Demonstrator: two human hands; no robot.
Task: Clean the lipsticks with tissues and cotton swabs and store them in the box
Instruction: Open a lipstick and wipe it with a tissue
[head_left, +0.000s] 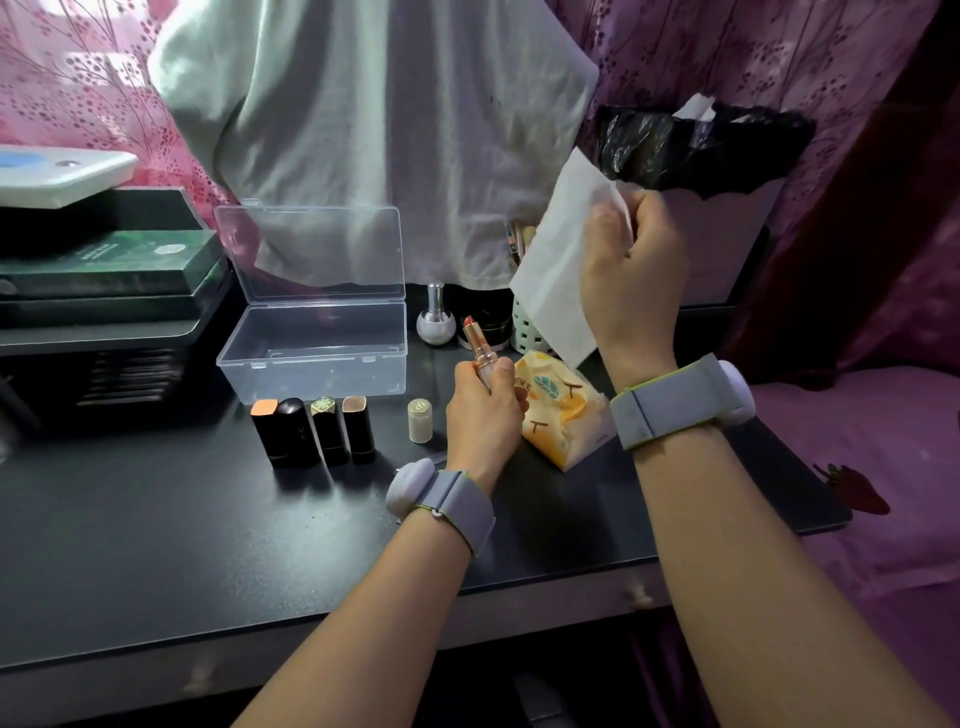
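Observation:
My left hand (483, 410) grips an uncapped rose-gold lipstick (477, 340) upright, its red tip showing above my fingers. Up and to the right, my right hand (631, 280) pinches a white tissue (558, 265) that hangs down beside the lipstick. The orange tissue pack (563, 415) lies on the dark desk just right of my left hand. A clear plastic box (311, 348) stands with its lid up at the back left, nothing visible inside. In front of it several dark capped lipsticks (317, 431) stand in a row, with a small pale cap (420, 421) beside them.
A silver round bottle (435, 317), a dark jar and a white slotted holder (527, 327) stand behind my hands. Stacked dark boxes (109, 280) fill the left. A bin lined with a black bag (696, 150) stands at the right. The desk's front edge (363, 618) runs below my forearms.

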